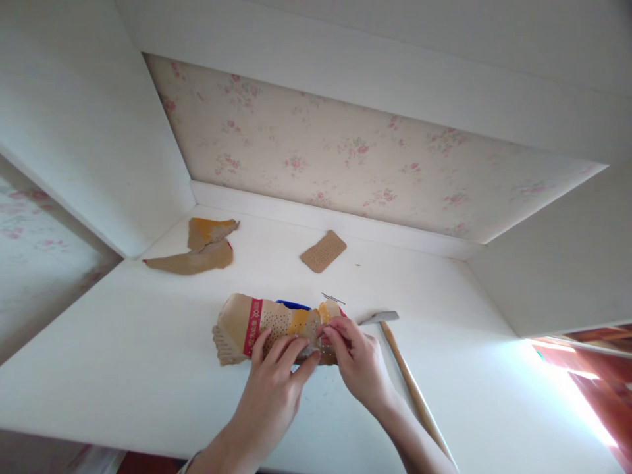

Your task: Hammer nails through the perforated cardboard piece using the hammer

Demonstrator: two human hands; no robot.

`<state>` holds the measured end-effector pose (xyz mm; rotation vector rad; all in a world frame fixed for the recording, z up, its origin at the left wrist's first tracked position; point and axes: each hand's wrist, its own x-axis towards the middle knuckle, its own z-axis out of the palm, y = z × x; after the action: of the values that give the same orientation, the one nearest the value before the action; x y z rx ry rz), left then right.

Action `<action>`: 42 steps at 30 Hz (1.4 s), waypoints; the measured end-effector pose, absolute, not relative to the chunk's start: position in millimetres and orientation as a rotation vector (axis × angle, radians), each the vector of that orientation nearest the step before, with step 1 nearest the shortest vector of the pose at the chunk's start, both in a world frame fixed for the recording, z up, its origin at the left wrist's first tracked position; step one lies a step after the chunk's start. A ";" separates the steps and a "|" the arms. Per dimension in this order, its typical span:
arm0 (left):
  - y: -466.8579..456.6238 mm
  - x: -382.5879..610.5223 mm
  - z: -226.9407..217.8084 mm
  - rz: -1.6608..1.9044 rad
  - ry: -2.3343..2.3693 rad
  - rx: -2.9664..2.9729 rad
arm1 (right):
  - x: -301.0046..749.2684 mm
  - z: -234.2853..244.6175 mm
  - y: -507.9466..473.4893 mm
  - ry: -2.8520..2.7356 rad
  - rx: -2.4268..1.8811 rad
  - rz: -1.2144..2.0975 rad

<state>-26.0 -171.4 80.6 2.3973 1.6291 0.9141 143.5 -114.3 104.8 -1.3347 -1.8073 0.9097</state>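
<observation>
Head view: working a cardboard stack (266,326) at the middle of a white shelf (123,349).
Pressing it flat with spread left hand (276,382), pinching its right end with right hand (358,359); hammer (405,375) just beside, torn scraps (200,250) well behind.

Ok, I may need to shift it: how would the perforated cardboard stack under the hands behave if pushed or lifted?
Probably light and fairly stiff: the cardboard stack is several thin layers, their edges visible at its left end. Unpinched, the layers would likely slide apart on the smooth white table. The left hand and right hand rest on it.
</observation>
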 end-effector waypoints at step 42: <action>-178.5 -47.7 96.3 0.808 1.473 2.485 | 143.6 111.6 -114.6 -2.057 -1.303 0.770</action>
<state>-47.7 -178.5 96.3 2.4854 1.4733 0.8083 143.6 -114.6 111.6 -1.3034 -2.0571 0.7704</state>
